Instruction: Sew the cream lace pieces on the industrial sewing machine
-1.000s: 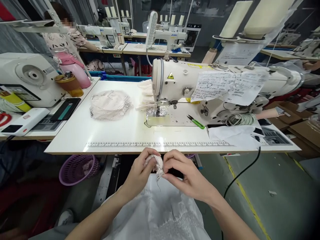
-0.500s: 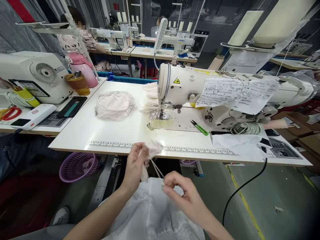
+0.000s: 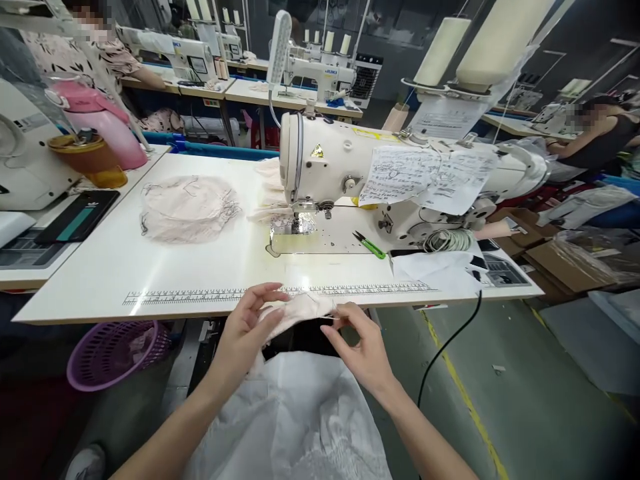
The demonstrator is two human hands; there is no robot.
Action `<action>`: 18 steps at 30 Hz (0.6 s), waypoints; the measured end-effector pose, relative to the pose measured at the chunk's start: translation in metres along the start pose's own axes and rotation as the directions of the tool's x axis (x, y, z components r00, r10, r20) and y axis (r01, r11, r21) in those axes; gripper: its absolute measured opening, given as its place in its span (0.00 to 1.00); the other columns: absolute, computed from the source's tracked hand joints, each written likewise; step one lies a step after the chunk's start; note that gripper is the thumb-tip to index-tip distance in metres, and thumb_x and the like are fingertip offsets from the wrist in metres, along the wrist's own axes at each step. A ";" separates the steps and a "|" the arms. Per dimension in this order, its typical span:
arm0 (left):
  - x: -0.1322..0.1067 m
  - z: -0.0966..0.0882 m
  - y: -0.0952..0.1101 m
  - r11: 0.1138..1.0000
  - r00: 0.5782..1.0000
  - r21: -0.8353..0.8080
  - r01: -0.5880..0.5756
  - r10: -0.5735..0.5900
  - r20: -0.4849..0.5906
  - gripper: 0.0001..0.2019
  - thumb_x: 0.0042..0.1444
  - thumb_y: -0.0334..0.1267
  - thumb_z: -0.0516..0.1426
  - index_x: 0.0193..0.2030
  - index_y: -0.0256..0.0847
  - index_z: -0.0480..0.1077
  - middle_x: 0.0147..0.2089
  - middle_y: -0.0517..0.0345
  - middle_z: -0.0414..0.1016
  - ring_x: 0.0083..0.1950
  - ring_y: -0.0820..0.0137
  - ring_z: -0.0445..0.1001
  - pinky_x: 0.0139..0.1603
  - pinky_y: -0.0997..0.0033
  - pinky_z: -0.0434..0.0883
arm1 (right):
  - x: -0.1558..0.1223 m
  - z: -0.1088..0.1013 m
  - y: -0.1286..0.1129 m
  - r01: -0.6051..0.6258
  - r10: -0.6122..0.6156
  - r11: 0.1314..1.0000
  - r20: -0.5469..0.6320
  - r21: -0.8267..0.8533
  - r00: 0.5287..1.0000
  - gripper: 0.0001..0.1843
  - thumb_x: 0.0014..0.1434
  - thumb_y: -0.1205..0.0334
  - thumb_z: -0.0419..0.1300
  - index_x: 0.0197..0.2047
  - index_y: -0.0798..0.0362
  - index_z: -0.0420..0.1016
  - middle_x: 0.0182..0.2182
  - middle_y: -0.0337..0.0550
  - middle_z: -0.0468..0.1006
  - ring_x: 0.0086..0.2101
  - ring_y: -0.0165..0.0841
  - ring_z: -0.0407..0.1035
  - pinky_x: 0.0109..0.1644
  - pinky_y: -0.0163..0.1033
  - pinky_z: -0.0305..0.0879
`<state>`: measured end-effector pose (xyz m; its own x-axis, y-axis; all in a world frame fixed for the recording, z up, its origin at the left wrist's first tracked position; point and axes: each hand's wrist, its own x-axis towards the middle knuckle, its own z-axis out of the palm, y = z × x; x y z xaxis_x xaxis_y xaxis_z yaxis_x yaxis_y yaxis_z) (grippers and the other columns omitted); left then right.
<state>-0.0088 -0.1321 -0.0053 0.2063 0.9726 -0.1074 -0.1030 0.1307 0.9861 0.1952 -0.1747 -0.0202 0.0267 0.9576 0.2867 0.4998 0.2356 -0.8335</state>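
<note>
Between my hands, at the front edge of the sewing table, hangs a strip of pale pink fabric. My left hand has its thumb and fingers closed on the strip's left part, and some of the cloth drops below that hand. At the strip's right end, my right hand pinches the cloth or a thin cord at its edge; which one is too small to tell. Light grey cloth covers my lap underneath. Straight ahead is a white sewing machine, with more pale ruffled fabric behind its needle area.
A flat round heap of pale pink fabric lies left on the table. Green thread snips rest right of the needle plate. A purple basket stands below at left. A black cable hangs at right. Other people sit at machines beyond.
My right hand has risen from above my lap to the fabric's right end. The strip is now stretched sideways between both hands. The view has turned to the right.
</note>
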 end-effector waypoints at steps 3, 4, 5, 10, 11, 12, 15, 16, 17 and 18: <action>0.008 -0.015 0.004 0.994 0.993 0.108 0.034 -0.046 0.106 0.19 0.59 0.47 0.59 0.56 0.45 0.66 0.52 0.50 0.73 0.57 0.61 0.69 0.54 0.65 0.69 | 0.004 -0.015 -0.004 0.171 -0.168 0.973 0.032 -0.154 0.985 0.05 0.63 0.66 0.57 0.39 0.48 0.74 0.27 0.39 0.73 0.29 0.31 0.65 0.33 0.39 0.63; 0.009 -0.019 0.004 0.988 0.981 0.142 0.060 -0.085 0.176 0.20 0.60 0.47 0.58 0.56 0.45 0.66 0.53 0.50 0.73 0.57 0.60 0.69 0.55 0.64 0.68 | 0.006 -0.021 -0.006 0.195 -0.197 0.965 0.004 -0.176 0.980 0.06 0.63 0.67 0.57 0.39 0.48 0.74 0.26 0.39 0.73 0.28 0.31 0.65 0.33 0.39 0.62; 0.009 -0.023 0.002 0.980 0.957 0.177 0.090 -0.134 0.257 0.20 0.60 0.48 0.58 0.57 0.46 0.66 0.55 0.49 0.72 0.58 0.59 0.69 0.56 0.63 0.68 | 0.010 -0.027 -0.007 0.207 -0.216 0.959 -0.031 -0.192 0.976 0.06 0.62 0.67 0.57 0.39 0.47 0.75 0.26 0.39 0.74 0.28 0.31 0.65 0.32 0.40 0.63; 0.004 -0.038 -0.013 0.939 0.871 0.303 0.165 -0.283 0.402 0.23 0.58 0.52 0.58 0.59 0.51 0.67 0.63 0.52 0.67 0.64 0.56 0.64 0.63 0.57 0.63 | 0.031 -0.064 -0.001 0.086 -0.137 0.967 -0.206 -0.241 0.969 0.06 0.62 0.61 0.57 0.35 0.48 0.74 0.30 0.42 0.76 0.32 0.34 0.69 0.35 0.41 0.68; 0.004 -0.040 -0.015 0.941 0.884 0.301 0.155 -0.268 0.383 0.23 0.57 0.53 0.58 0.59 0.51 0.68 0.62 0.53 0.68 0.64 0.55 0.65 0.63 0.58 0.63 | 0.035 -0.072 0.002 0.036 -0.092 0.974 -0.244 -0.224 0.965 0.06 0.62 0.59 0.57 0.34 0.48 0.74 0.31 0.42 0.76 0.33 0.34 0.69 0.35 0.40 0.68; 0.004 -0.040 -0.016 0.944 0.911 0.301 0.134 -0.237 0.339 0.24 0.56 0.54 0.59 0.57 0.51 0.70 0.61 0.54 0.69 0.63 0.54 0.65 0.63 0.57 0.63 | 0.038 -0.081 0.006 -0.009 -0.050 0.979 -0.282 -0.203 0.958 0.07 0.62 0.57 0.57 0.35 0.48 0.73 0.31 0.42 0.75 0.34 0.34 0.69 0.35 0.40 0.69; 0.003 -0.039 -0.014 0.948 0.971 0.302 0.100 -0.159 0.177 0.24 0.52 0.57 0.59 0.53 0.50 0.73 0.57 0.55 0.72 0.63 0.52 0.65 0.65 0.54 0.61 | 0.045 -0.104 0.017 -0.113 0.044 0.978 -0.359 -0.174 0.932 0.09 0.61 0.54 0.58 0.41 0.49 0.70 0.30 0.39 0.71 0.33 0.32 0.67 0.35 0.38 0.69; 0.002 -0.038 -0.014 0.947 0.980 0.307 0.099 -0.147 0.137 0.23 0.52 0.58 0.59 0.52 0.50 0.74 0.57 0.56 0.73 0.64 0.52 0.65 0.66 0.53 0.59 | 0.047 -0.110 0.020 -0.137 0.060 0.973 -0.370 -0.185 0.927 0.10 0.60 0.54 0.58 0.43 0.49 0.68 0.30 0.38 0.70 0.32 0.31 0.66 0.35 0.38 0.68; 0.001 -0.036 -0.014 0.945 0.984 0.312 0.101 -0.141 0.110 0.23 0.53 0.59 0.58 0.51 0.50 0.74 0.57 0.56 0.73 0.64 0.52 0.64 0.67 0.53 0.57 | 0.048 -0.116 0.023 -0.157 0.073 0.967 -0.373 -0.200 0.925 0.13 0.60 0.54 0.59 0.46 0.49 0.67 0.29 0.37 0.70 0.30 0.31 0.66 0.34 0.37 0.67; 0.001 -0.034 -0.015 0.943 0.984 0.316 0.104 -0.143 0.102 0.23 0.53 0.59 0.58 0.51 0.50 0.74 0.57 0.57 0.73 0.65 0.52 0.63 0.68 0.53 0.55 | 0.050 -0.122 0.025 -0.179 0.090 0.960 -0.365 -0.217 0.927 0.15 0.59 0.55 0.59 0.48 0.49 0.66 0.28 0.36 0.69 0.29 0.30 0.65 0.33 0.37 0.66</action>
<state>-0.0406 -0.1267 -0.0243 0.3170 0.9192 -0.2335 0.2318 0.1637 0.9589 0.3142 -0.1416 0.0309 0.3858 0.8480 0.3633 0.6629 0.0190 -0.7484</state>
